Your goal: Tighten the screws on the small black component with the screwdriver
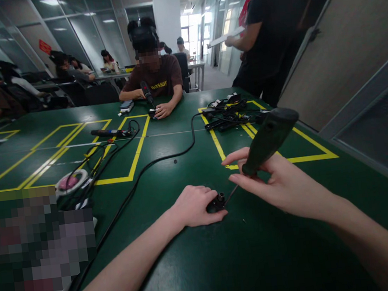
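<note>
- Left hand [194, 206] curled on the table [201, 266], fingers pinning a small black part [216, 203] under the fingertips.
- Right hand [277, 185] grasping a dark screwdriver [269, 139], handle tilted up beyond the fingers, tip at the part.
- Black cable [167, 158] lying beyond the left fingers.
- Across the table, another person's hand [164, 109] beside a driver [146, 92].

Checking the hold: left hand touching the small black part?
Touching. The head view shows the left hand on the black part, thumb under it, pinning it to the table.
</note>
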The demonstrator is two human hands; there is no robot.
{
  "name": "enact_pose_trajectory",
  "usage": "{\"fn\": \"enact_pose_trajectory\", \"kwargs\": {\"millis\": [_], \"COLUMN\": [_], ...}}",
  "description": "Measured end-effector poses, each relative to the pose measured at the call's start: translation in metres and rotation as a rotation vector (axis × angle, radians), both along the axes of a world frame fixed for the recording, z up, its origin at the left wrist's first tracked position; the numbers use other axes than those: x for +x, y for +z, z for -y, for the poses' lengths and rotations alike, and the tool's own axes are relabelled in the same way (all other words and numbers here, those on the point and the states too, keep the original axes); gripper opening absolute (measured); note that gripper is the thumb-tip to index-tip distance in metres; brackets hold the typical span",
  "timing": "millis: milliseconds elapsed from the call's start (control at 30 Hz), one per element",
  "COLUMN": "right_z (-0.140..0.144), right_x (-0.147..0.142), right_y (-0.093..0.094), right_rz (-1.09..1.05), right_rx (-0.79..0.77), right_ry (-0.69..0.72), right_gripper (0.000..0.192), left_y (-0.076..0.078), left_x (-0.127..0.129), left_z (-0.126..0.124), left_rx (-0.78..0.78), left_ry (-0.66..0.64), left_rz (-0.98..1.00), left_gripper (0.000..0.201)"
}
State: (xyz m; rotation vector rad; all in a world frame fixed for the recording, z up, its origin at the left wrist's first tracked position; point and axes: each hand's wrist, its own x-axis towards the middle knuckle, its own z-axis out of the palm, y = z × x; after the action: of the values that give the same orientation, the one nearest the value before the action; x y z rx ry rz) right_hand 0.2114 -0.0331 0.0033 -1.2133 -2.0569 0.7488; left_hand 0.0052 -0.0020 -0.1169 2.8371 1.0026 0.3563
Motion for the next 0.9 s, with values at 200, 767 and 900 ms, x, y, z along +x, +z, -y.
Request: {"fn": "enact_pose_trajectory", "kwargs": {"millis": [200,767,900], "right_z": [0.0001,0.0004,0.0010], "right_x": [0.0008,0.0020,0.0015], "right_y": [-0.0009,0.0005,0.0004], "right_rz": [0.006,0.016,0.005], "right_rx": [0.015,-0.016,-0.004], "right_ry": [0.008,0.027,0.025], "right_gripper": [0.028,0.022,0.021], "left_y": [-0.0007,0.0004,0.0011], "left_x": [-0.0005,-0.0001,-0.0004], "left_z": [0.0000,-0.0001,-0.0004], "left_rx": [0.001,-0.004,-0.015], "left_ry": [-0.006,-0.007,-0.006], "left_rz": [-0.002,-0.010,-0.015], "left_gripper": [0.040,0.040,0.040]}}
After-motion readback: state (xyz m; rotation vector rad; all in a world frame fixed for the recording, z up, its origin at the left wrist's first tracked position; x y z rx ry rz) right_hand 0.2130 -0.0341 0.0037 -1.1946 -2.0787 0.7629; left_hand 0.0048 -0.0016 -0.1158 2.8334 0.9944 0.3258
